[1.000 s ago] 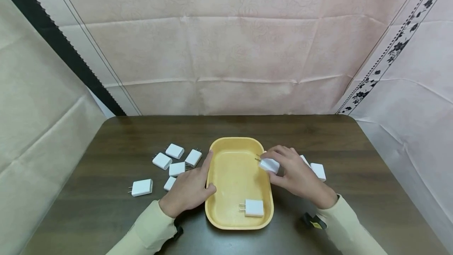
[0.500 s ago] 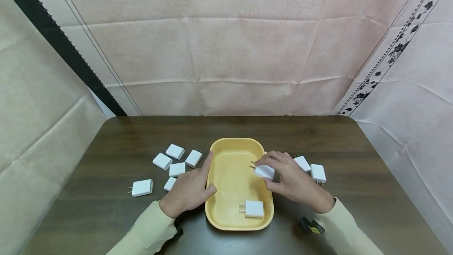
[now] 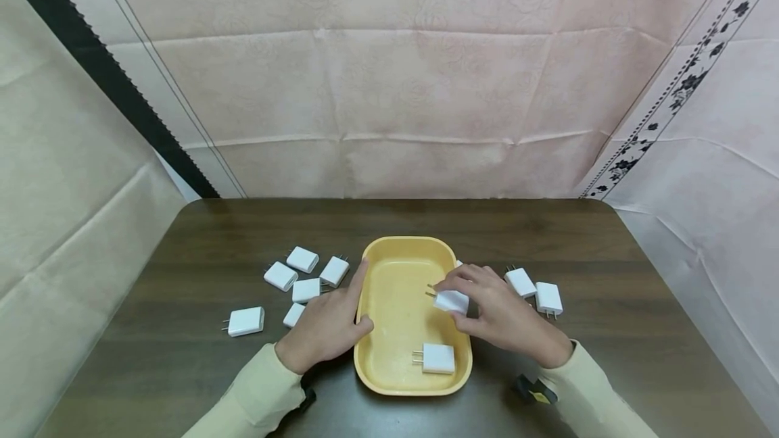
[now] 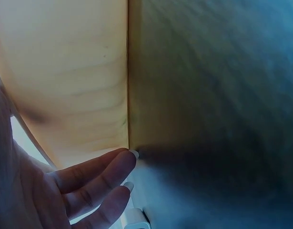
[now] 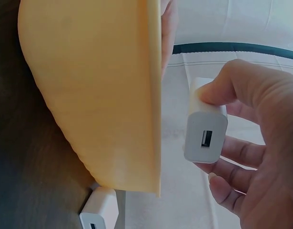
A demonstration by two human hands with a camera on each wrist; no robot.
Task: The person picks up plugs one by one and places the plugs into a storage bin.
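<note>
My right hand (image 3: 496, 309) pinches a white USB wall charger (image 3: 452, 301) between thumb and fingers, over the right side of the yellow tray (image 3: 389, 330). The charger's prongs point left, and its USB port faces the right wrist camera. Another charger (image 3: 438, 358) lies in the tray's front right part. My left hand (image 3: 325, 326) holds the tray's left side, index finger along the rim and thumb over the inside. In the left wrist view, the other left fingers (image 4: 101, 183) lie against the tray's outer wall.
Several white chargers (image 3: 302, 259) lie left of the tray on the dark wooden table (image 3: 164, 370), one (image 3: 246, 321) farther out. Right of the tray lie two more (image 3: 520, 282), (image 3: 549, 298). A charger beside the tray (image 5: 101, 207) shows in the right wrist view. Pale cloth (image 3: 426, 86) hangs behind.
My right hand has carried the charger left and slightly toward me, from above the right rim to over the tray's inside. My left hand has stayed at the tray's left side.
</note>
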